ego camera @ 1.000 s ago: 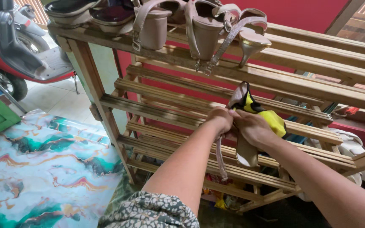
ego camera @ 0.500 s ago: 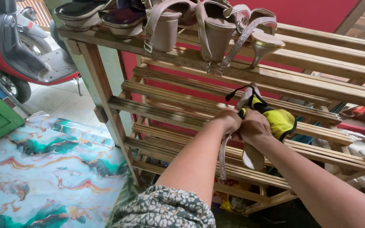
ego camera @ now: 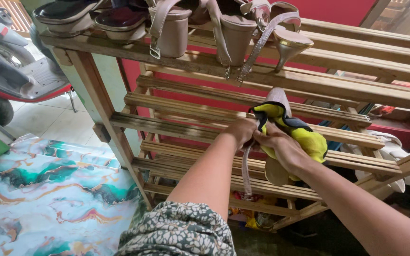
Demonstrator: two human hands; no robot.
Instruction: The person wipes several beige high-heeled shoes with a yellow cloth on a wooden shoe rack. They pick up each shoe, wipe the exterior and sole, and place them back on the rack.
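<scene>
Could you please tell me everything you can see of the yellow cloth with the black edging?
The yellow cloth with black edging looks soft and crumpled. It is draped over the pale beige heeled sandal in front of the slatted wooden shoe rack. The right hand presses it against the sandal, and the left hand grips alongside.

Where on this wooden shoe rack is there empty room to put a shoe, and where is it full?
The slatted shelf left of the hands is bare, from the rack's left post across. The top shelf's right end is bare too. Its left end is crowded with heeled sandals. The left hand and right hand hold a beige shoe and yellow cloth.
</scene>
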